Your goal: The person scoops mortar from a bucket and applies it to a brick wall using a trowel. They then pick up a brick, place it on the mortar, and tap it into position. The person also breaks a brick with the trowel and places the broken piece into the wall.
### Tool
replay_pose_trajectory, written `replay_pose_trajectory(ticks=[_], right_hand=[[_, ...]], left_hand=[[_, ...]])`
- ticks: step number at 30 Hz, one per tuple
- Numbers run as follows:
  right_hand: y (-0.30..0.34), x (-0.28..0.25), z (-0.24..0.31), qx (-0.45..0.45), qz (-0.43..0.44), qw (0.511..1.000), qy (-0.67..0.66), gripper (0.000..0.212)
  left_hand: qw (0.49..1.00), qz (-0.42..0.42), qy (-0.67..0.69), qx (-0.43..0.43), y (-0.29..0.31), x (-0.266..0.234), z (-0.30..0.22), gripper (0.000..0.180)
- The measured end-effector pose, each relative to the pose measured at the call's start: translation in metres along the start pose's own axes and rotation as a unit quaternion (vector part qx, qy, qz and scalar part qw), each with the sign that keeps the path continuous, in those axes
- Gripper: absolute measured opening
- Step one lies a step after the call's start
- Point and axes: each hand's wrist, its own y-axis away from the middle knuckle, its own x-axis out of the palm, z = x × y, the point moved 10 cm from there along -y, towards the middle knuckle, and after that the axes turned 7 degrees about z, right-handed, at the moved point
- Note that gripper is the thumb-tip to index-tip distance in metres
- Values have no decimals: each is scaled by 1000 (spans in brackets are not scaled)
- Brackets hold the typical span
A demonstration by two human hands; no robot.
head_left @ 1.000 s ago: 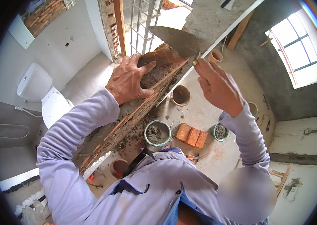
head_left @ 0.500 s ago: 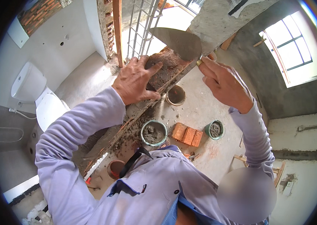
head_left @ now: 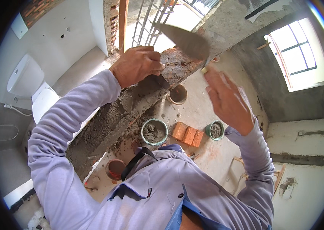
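Trowel [head_left: 185, 41]: broad, grey, tapered blade with brass-coloured collar; handle in my right grip [head_left: 229, 101]. Tip points leftward and away from me, blade overlapping the brickwork [head_left: 178, 63] in view. Brickwork reddish-brown, mortar-smeared, atop the wall, near end beside my curled left grip [head_left: 137, 66].

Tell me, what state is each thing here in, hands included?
Wall: partly coated with grey mortar
Right hand: closed around the trowel's handle
Trowel: held, blade angled across the wall's far end
Left hand: fingers curled at the wall's top, grip unclear
Two green buckets: mortar inside
Bricks: three, lying side by side
Toilet: lid looks down
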Motion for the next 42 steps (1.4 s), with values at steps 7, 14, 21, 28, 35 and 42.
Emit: replay_pose_trajectory(ticks=[7, 14, 21, 28, 35, 42], right_hand=[[6, -18, -2, -43, -111, 990, -78, 41], [8, 0, -8, -50, -57, 996, -49, 47], [4, -5, -7, -33, -54, 996, -56, 48], [-1, -10, -10, -19, -33, 995, -91, 50], [2, 11, -7, -1, -28, 997, -68, 49], [-6, -11, -16, -3, -34, 996, -85, 49]], left_hand=[[1000, -14, 24, -11, 0, 1, 2, 16], [998, -47, 45, -3, 6, 2, 5, 16], [997, -56, 42, -17, 5, -1, 5, 16], [996, -59, 61, -5, 7, -4, 3, 19], [997, -63, 41, -2, 8, -3, 3, 16], [999, -16, 33, -17, 3, -1, 1, 13]])
